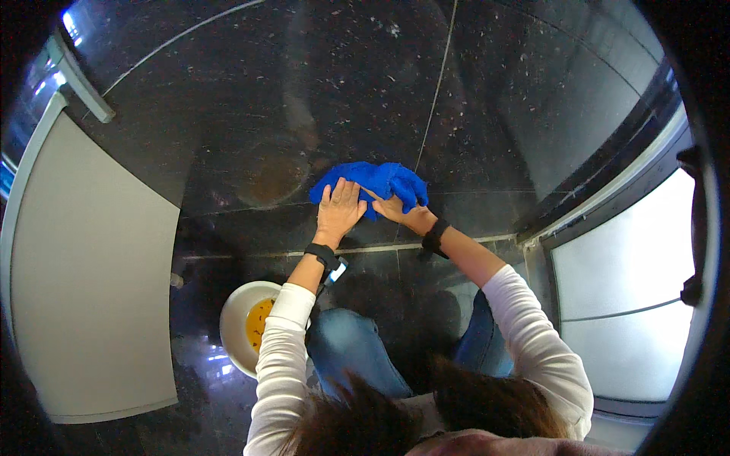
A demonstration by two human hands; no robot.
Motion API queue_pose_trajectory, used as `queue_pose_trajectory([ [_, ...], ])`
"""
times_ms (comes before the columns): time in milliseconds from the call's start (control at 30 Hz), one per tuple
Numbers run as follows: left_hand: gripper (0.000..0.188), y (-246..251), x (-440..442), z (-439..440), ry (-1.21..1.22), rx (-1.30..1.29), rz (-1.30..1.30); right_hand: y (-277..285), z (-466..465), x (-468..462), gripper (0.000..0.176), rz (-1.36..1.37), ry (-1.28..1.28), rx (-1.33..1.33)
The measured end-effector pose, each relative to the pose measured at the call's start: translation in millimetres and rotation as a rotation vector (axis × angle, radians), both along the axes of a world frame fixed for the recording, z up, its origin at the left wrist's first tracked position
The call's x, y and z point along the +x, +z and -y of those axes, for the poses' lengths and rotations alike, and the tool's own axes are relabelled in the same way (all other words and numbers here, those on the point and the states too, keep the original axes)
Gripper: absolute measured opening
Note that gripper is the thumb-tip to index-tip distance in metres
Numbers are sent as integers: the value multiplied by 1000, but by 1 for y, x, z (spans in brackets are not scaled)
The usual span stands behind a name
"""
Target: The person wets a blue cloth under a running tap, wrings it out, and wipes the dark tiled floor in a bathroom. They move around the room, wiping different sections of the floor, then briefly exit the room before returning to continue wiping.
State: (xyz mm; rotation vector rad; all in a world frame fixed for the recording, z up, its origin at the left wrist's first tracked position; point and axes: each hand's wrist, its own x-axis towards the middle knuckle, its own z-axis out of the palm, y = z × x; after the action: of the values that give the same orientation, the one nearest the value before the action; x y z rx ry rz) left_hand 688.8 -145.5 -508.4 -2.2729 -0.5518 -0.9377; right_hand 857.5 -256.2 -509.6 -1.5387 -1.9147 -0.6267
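Observation:
A crumpled blue cloth lies bunched on the glossy black stone surface in front of me. My left hand rests flat on the cloth's near left part, fingers pointing away from me. Close beside it, my right hand reaches in from the right with its fingers turned left; a fold of the cloth drapes over it and hides part of the fingers. The right hand appears to grasp this fold. Left of the cloth, a dull brownish patch shows on the stone.
A white basin holding yellow-brown liquid with dark bits stands by my left forearm, partly covered by it. A pale panel rises at the left. At the right is a frosted glass panel in a dark frame. My knees are bent below.

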Motion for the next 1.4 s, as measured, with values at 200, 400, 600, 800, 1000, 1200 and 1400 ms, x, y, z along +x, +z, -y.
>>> queue_pose_trajectory([
  [200, 72, 148, -1, -3, 55, -82, 165, 162, -31, -13, 55, 196, -25, 81],
  [400, 75, 364, -22, -43, -85, 271, 362, 380, -64, -36, 64, 298, 224, 516],
  [600, 74, 384, -33, -52, -192, 371, 419, 391, -72, -61, 62, 316, 114, 619],
  [800, 65, 186, -60, -52, 112, -49, 182, 198, -73, -77, 55, 143, 3, 224],
  [1000, 55, -13, -102, -60, 146, -315, -86, 13, -81, -101, 24, 207, 152, 282],
  [1200, 63, 20, -85, -57, 234, -469, -116, 53, -72, -70, 33, 681, -20, 281],
  [1400, 77, 233, -82, -73, -30, -67, 285, 257, -108, -86, 55, 337, -6, 333],
])
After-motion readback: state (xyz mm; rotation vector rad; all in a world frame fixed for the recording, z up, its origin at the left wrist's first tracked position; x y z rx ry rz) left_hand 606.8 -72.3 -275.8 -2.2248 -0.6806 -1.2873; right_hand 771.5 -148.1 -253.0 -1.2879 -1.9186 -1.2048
